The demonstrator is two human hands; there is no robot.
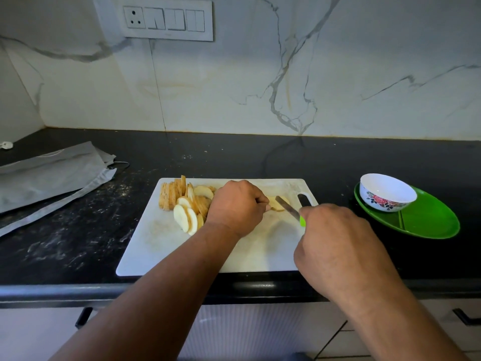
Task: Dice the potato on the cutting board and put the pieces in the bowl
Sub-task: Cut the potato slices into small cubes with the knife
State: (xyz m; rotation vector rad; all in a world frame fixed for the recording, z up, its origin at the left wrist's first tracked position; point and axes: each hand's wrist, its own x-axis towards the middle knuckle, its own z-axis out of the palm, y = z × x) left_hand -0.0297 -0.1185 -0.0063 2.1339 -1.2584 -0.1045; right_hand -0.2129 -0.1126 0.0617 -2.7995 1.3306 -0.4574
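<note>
Slices (186, 204) lie fanned on the board (161, 246), none diced; bowl (387, 192) looks empty (interior partly hidden). Left hand (238, 207) pinches a potato piece (277, 203); right hand (335, 243) grips the knife (289, 207).

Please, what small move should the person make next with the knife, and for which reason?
Probably press the knife down through the potato slices that the left hand holds on the board. The right hand grips the green handle and the blade already lies on them. The other slices are still uncut, and the bowl looks empty.
</note>
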